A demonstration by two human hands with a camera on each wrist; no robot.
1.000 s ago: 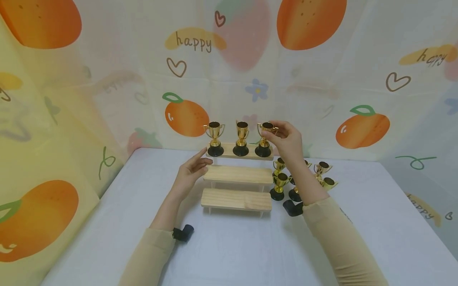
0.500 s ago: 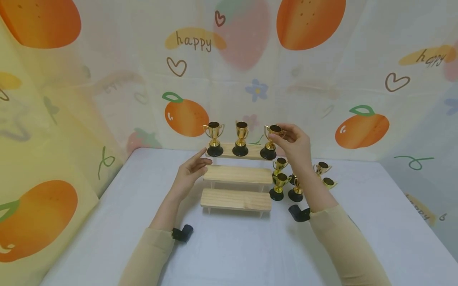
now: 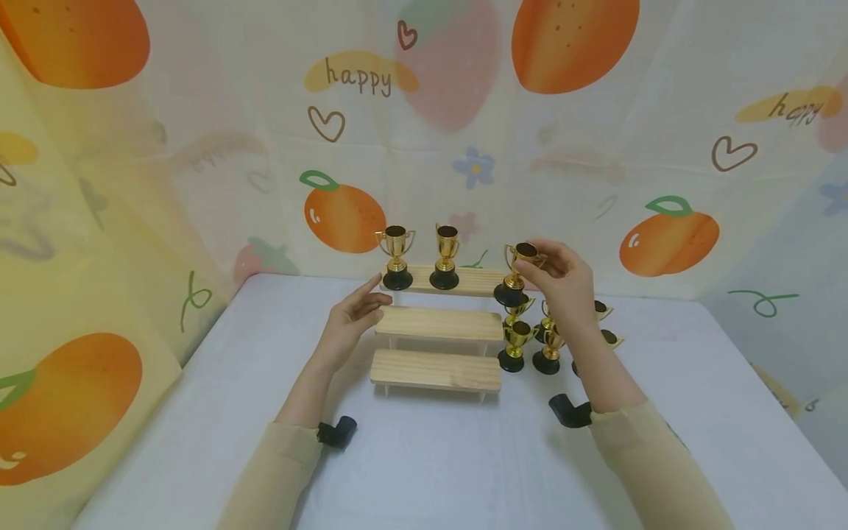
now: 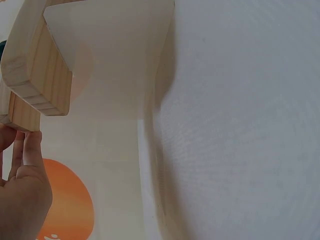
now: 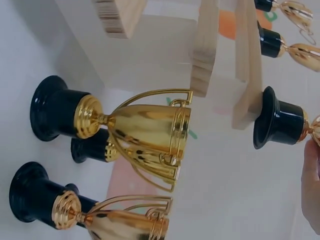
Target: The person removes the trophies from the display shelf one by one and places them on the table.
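Note:
Thumb and fingers of my right hand (image 3: 565, 283) pinch a small gold trophy (image 3: 525, 254) by its cup. Its black base (image 5: 280, 120) overhangs the right end of the top wooden board (image 3: 473, 280) and is tilted slightly. Two more gold trophies stand upright on that board: one (image 3: 396, 246) at the left end, another (image 3: 447, 249) near the middle. At the board's left end, my left hand (image 3: 351, 320) rests its outstretched fingertips (image 4: 33, 142) against the wood and holds no trophy.
Below the top board are a middle board (image 3: 437, 324) and a lower board (image 3: 433, 370), all on clear supports. Several gold trophies, including a front one (image 3: 517, 338), stand on the white tablecloth (image 3: 437, 471) to the right. A fruit-printed curtain (image 3: 252, 88) hangs behind.
My right hand has shifted the trophy rightward and toward me along the top board, past its right end. My left hand and the other two trophies stay put.

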